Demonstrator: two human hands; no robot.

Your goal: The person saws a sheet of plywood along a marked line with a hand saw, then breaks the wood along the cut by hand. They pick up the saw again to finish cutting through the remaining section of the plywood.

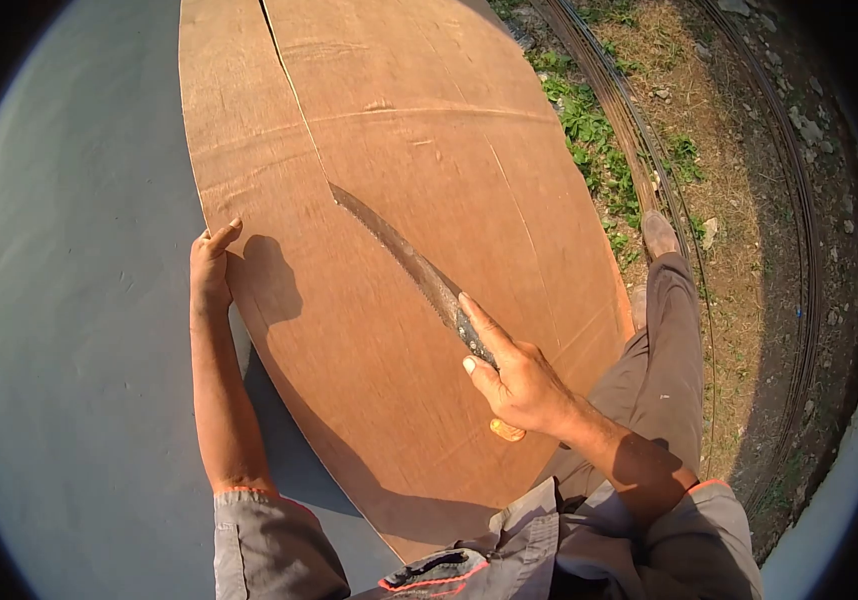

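A large brown plywood sheet [419, 270] fills the middle of the head view, with a long cut running down from its far edge. My right hand [524, 385] is wrapped around the handle of a hand saw [399, 248]. The saw's rusty blade points up and to the left, its tip at the near end of the cut. At the sheet's left edge, my left hand [214, 265] grips the plywood with the thumb on top; its other fingers are hidden beneath. A shadow of that hand falls on the wood.
A smooth grey surface [69, 300] lies to the left of the sheet. On the right are green weeds [579, 115], dry ground with stones, and long thin metal rods [639, 130]. My shoe [660, 234] and trouser leg [671, 330] are beside the sheet's right edge.
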